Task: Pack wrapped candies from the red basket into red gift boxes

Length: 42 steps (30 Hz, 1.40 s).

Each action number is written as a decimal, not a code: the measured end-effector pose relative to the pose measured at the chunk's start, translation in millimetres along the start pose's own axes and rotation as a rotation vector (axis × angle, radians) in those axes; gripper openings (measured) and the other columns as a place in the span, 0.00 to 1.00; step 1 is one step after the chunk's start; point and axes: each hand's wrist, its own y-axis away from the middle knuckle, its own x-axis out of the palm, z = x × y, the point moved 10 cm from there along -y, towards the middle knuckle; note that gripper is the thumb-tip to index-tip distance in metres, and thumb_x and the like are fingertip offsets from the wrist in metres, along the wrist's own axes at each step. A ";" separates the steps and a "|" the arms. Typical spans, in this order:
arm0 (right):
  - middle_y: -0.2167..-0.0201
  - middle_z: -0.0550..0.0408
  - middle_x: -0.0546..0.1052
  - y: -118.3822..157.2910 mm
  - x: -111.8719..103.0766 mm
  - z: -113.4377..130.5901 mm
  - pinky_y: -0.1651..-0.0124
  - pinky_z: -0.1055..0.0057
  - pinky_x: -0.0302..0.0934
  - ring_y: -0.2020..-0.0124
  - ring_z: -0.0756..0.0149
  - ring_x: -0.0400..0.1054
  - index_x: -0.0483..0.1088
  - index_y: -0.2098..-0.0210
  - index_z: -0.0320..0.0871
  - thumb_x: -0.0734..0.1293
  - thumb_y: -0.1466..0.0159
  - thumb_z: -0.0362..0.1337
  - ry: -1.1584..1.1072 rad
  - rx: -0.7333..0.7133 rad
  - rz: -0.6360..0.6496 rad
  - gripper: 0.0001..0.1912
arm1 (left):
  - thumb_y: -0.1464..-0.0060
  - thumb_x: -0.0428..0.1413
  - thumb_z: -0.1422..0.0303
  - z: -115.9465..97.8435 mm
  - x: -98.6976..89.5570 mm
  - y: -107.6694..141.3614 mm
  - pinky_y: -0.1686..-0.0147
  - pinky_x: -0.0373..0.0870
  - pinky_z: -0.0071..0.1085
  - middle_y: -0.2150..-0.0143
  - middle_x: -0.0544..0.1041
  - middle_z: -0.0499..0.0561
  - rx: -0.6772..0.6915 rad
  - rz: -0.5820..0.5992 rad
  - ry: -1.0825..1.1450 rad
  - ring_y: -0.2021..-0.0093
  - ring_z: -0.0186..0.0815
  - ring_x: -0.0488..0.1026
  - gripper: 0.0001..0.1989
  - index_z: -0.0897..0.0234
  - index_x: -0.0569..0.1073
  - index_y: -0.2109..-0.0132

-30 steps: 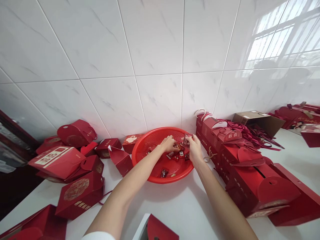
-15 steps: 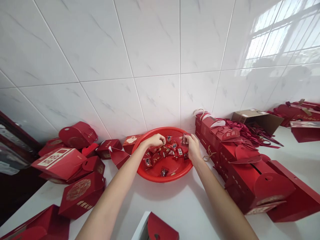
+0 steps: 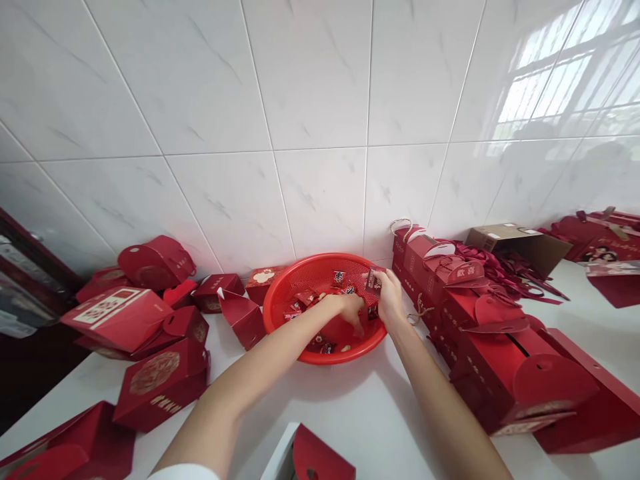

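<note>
A round red plastic basket (image 3: 281, 345) stands on the white table against the tiled wall, with several small red wrapped candies (image 3: 306, 297) in it. My left hand (image 3: 353, 311) reaches across into the right half of the basket, fingers pointing down towards its floor. Those fingers are blurred and partly hidden, so whether they grip anything is unclear. At the basket's right rim, my right hand (image 3: 390, 297) is closed on a dark red wrapped candy (image 3: 373, 281), pinched by the fingers. A few pale loose pieces (image 3: 345, 348) lie on the basket floor.
Red gift boxes (image 3: 159, 383) are piled at the left. A row of red handled boxes (image 3: 500, 373) runs along the right. Behind it are dark red ribbons (image 3: 477, 263) and a cardboard box (image 3: 520, 241). An open red-flapped box (image 3: 320, 457) sits at the front edge.
My left hand has moved right and nearer within the basket, from the candies at its back left to beside my right hand. My right hand stays at the rim with its candy.
</note>
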 end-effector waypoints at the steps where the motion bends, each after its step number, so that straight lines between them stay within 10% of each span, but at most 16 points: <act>1: 0.77 0.58 0.77 0.1 0.3 0.1 0.71 0.73 0.61 0.75 0.68 0.66 0.63 0.78 0.46 0.68 0.54 0.39 0.000 0.000 0.000 0.08 | 0.62 0.68 0.67 -2.4 0.8 1.5 0.60 0.72 0.30 0.62 0.84 0.48 0.004 0.006 -0.013 0.60 0.43 0.78 0.12 0.58 0.82 0.65; 10: 0.78 0.57 0.77 1.5 2.8 0.9 0.69 0.70 0.64 0.73 0.64 0.69 0.63 0.78 0.47 0.67 0.54 0.39 -0.004 -0.002 0.003 0.07 | 0.69 0.71 0.68 14.7 39.3 46.1 0.61 0.74 0.44 0.76 0.77 0.55 -0.179 0.289 -0.148 0.66 0.53 0.77 0.10 0.63 0.77 0.78; 15: 0.78 0.58 0.77 1.6 4.4 1.6 0.69 0.70 0.64 0.74 0.65 0.69 0.63 0.77 0.47 0.68 0.54 0.39 0.004 -0.002 0.019 0.08 | 0.65 0.71 0.62 22.5 33.3 50.1 0.61 0.74 0.39 0.71 0.79 0.53 -0.169 0.129 -0.180 0.63 0.50 0.78 0.14 0.62 0.78 0.71; 21: 0.77 0.58 0.78 1.3 4.8 1.2 0.67 0.70 0.65 0.73 0.66 0.70 0.66 0.76 0.45 0.68 0.54 0.38 0.009 0.005 0.033 0.08 | 0.44 0.59 0.61 53.7 -40.4 73.0 0.56 0.71 0.29 0.48 0.80 0.53 -0.263 -0.326 -0.088 0.51 0.43 0.78 0.20 0.57 0.74 0.44; 29: 0.75 0.56 0.79 -1.2 4.3 -4.2 0.66 0.69 0.66 0.70 0.63 0.73 0.66 0.76 0.46 0.68 0.54 0.39 0.005 0.019 0.040 0.07 | 0.61 0.66 0.67 121.5 -29.7 99.5 0.65 0.72 0.31 0.65 0.83 0.58 -0.518 -0.131 -0.151 0.61 0.48 0.80 0.08 0.63 0.79 0.71; 36: 0.74 0.55 0.79 -1.1 5.6 -4.9 0.65 0.69 0.66 0.70 0.64 0.72 0.68 0.74 0.45 0.69 0.55 0.39 0.024 0.034 0.056 0.09 | 0.65 0.69 0.59 115.4 -0.8 80.9 0.59 0.74 0.35 0.59 0.83 0.59 -0.522 -0.147 -0.094 0.55 0.51 0.79 0.17 0.63 0.78 0.67; 42: 0.75 0.57 0.79 -0.2 7.3 -4.3 0.67 0.70 0.65 0.72 0.65 0.71 0.67 0.75 0.46 0.68 0.55 0.38 0.019 0.053 0.064 0.08 | 0.58 0.65 0.68 102.1 -15.6 84.5 0.60 0.73 0.31 0.64 0.82 0.52 -0.401 -0.238 0.085 0.58 0.45 0.79 0.08 0.63 0.77 0.68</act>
